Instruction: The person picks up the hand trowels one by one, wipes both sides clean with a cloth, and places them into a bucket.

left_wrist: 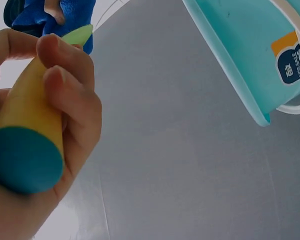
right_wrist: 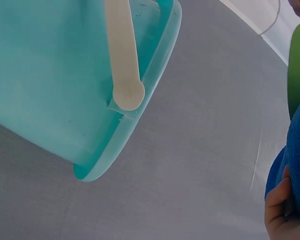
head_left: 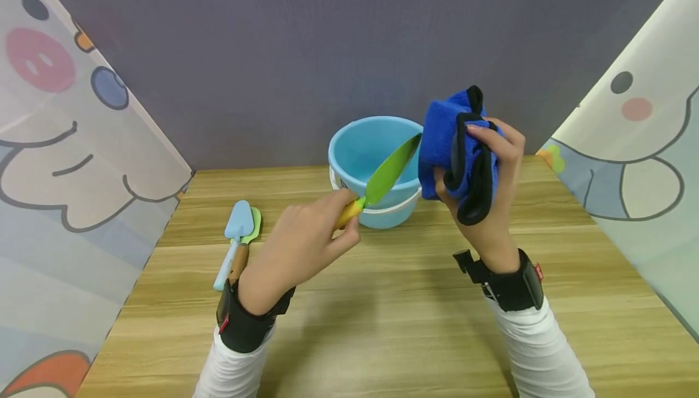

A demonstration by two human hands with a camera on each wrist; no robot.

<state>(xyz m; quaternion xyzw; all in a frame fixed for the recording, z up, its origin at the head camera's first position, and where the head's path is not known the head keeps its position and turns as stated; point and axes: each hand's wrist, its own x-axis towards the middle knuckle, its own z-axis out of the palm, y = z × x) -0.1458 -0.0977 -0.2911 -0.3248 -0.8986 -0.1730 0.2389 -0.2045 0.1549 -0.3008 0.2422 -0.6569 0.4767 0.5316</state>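
Note:
My left hand (head_left: 306, 234) grips the yellow handle (left_wrist: 32, 105) of a small garden trowel with a green blade (head_left: 390, 170). In the left wrist view the handle's blue-green butt end faces the camera. The blade points up and right, its tip close to a folded blue cloth (head_left: 445, 143) with black edging. That cloth is held by my right hand (head_left: 505, 167), thumb below and fingers over the folds. Behind the trowel stands a light blue bucket (head_left: 377, 131), overlapped by the blade and cloth in the head view. In the right wrist view the blade's lower end meets the cloth.
On the wooden table (head_left: 382, 325), left of my left hand, lie a light blue hand trowel (head_left: 239, 222) and a green tool with a brown handle (head_left: 239, 261), one over the other. The bucket's white handle (head_left: 395, 205) hangs down in front. A grey wall (head_left: 273, 64) rises behind.

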